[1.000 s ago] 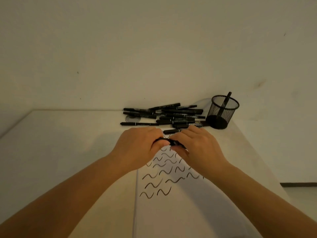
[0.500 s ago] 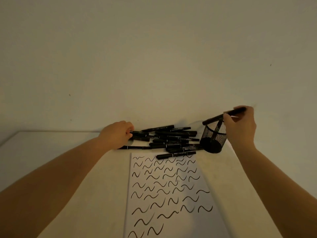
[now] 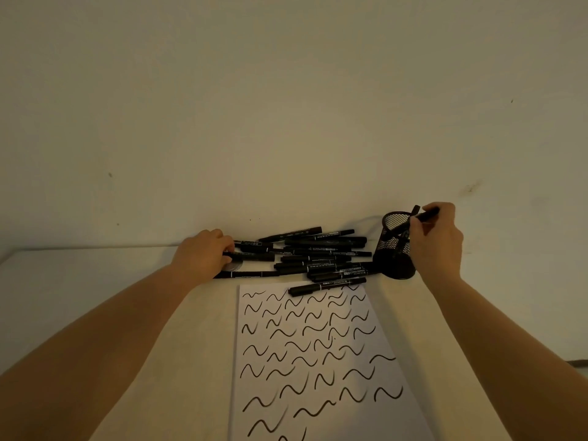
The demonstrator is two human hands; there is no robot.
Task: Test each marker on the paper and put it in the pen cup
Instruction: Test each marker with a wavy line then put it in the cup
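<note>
A white sheet of paper (image 3: 318, 354) covered in black wavy test strokes lies in front of me. Behind it sits a pile of several black markers (image 3: 318, 253). My left hand (image 3: 203, 256) reaches into the pile's left end, its fingers curled round a marker (image 3: 254, 257) there. A black mesh pen cup (image 3: 394, 246) stands at the right. My right hand (image 3: 437, 237) pinches a black marker (image 3: 426, 215) that slants down into the cup's mouth. Another marker leans inside the cup.
The white table (image 3: 95, 297) meets a plain wall (image 3: 286, 122) just behind the markers. One marker (image 3: 327, 286) lies across the paper's top edge. A small round grey disc (image 3: 232, 266) shows under my left fingers. The table's right edge drops off beyond the cup.
Both hands left the paper, where they held one marker together. My right hand carried that marker to the cup and lowered it into the mouth. My left hand reached the pile's left end.
</note>
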